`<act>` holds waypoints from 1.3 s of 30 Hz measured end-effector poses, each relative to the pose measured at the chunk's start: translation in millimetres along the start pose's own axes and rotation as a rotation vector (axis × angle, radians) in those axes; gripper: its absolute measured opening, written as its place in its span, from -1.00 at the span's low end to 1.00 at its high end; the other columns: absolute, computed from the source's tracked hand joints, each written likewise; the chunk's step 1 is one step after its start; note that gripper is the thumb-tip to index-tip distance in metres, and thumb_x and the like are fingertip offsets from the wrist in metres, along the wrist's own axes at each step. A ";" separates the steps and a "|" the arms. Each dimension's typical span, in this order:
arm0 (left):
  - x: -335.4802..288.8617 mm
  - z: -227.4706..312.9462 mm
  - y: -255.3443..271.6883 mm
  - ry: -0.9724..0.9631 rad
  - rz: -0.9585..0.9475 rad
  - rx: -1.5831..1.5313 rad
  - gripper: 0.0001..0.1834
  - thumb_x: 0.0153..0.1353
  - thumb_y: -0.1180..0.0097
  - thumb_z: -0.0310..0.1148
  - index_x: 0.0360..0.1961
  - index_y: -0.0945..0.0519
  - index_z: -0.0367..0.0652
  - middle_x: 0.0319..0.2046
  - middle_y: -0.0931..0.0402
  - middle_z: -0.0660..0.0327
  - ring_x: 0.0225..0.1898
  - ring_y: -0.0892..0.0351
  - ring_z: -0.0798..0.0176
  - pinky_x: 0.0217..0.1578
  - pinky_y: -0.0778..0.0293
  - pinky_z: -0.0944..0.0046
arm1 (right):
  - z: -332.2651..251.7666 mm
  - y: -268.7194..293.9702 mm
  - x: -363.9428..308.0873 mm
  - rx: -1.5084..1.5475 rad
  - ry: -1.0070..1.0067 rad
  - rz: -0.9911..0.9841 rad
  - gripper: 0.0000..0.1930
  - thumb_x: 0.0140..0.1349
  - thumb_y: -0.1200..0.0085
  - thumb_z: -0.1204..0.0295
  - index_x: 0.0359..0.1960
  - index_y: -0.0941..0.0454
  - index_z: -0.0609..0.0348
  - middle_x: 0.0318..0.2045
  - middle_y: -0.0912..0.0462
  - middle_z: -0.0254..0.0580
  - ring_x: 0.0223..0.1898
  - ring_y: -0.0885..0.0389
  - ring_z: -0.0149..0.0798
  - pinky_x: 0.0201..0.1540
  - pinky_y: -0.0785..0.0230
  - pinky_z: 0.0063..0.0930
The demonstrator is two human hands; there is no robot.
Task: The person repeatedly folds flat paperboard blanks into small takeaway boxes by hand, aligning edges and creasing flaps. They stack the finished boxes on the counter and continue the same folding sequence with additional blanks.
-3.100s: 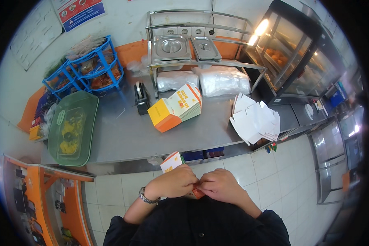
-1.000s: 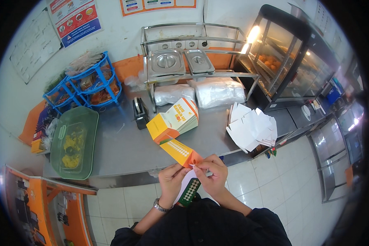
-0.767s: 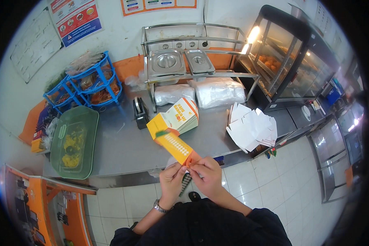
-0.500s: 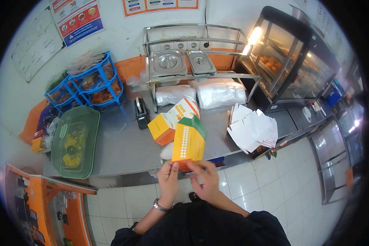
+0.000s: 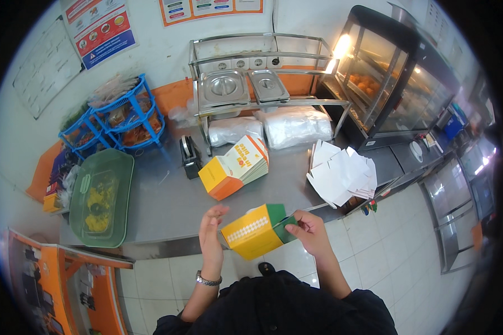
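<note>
A yellow carton with a green end and a row of white diamonds (image 5: 248, 233) is held in the air in front of me, over the counter's front edge. My right hand (image 5: 312, 233) pinches the green flap at its right end. My left hand (image 5: 211, 233) is raised by the carton's left end, fingers apart and holding nothing. Behind the carton, a stack of folded yellow, orange and white cartons (image 5: 235, 169) lies on the steel counter (image 5: 159, 209).
White cardboard pieces (image 5: 343, 174) are piled at right, near a lit glass food cabinet (image 5: 388, 84). A black tape dispenser (image 5: 190, 158), plastic packs (image 5: 296, 127) and a steel rack with lidded pans (image 5: 223, 86) stand behind. Leftward are a green lidded tub (image 5: 102, 192) and blue baskets (image 5: 133, 114).
The carton has turned from upright to lying sideways, its green end now at right. My left hand has let go of its lower end; my right hand has moved to the green flap.
</note>
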State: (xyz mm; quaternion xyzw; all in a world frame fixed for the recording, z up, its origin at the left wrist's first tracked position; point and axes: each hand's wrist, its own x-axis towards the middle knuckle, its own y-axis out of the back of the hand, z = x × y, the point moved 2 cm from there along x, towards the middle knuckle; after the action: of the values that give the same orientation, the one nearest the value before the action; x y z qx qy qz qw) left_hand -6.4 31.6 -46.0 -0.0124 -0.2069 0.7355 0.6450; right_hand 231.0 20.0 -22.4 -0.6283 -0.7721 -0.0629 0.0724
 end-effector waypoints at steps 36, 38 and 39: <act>-11.3 42.7 -32.0 -0.063 -0.610 0.483 -0.80 0.25 0.00 -0.54 -0.16 -0.62 -0.26 -0.48 -0.51 0.09 -0.42 -0.46 0.10 -0.23 -0.37 0.19 | -44.4 -34.4 -13.3 -0.815 0.547 0.014 -0.82 -0.10 -0.30 0.53 -0.40 -0.62 0.03 -0.42 -0.52 -0.41 -0.36 -0.52 -0.29 -0.26 -0.24 -0.34; -11.4 45.6 -32.0 -0.128 -0.610 0.504 -0.80 0.24 -0.01 -0.55 -0.15 -0.62 -0.25 -0.47 -0.52 0.09 -0.39 -0.47 0.08 -0.18 -0.37 0.17 | -43.4 -35.1 -13.1 -0.818 0.547 0.019 -0.81 -0.10 -0.30 0.53 -0.40 -0.62 0.03 -0.41 -0.52 -0.41 -0.36 -0.51 -0.28 -0.25 -0.23 -0.33; -11.6 46.7 -32.3 -0.145 -0.630 0.509 -0.80 0.24 -0.01 -0.55 -0.15 -0.62 -0.25 -0.46 -0.52 0.10 -0.38 -0.48 0.08 -0.16 -0.37 0.16 | -42.8 -35.3 -12.7 -0.817 0.544 0.017 -0.81 -0.11 -0.30 0.53 -0.40 -0.62 0.03 -0.41 -0.52 -0.40 -0.36 -0.51 -0.28 -0.25 -0.23 -0.33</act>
State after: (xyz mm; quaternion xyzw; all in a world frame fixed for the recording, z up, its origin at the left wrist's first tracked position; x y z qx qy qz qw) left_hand 12.6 9.7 4.1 0.2634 -0.0571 0.5288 0.8048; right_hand 200.4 -7.3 17.0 -0.5722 -0.6322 -0.5219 0.0194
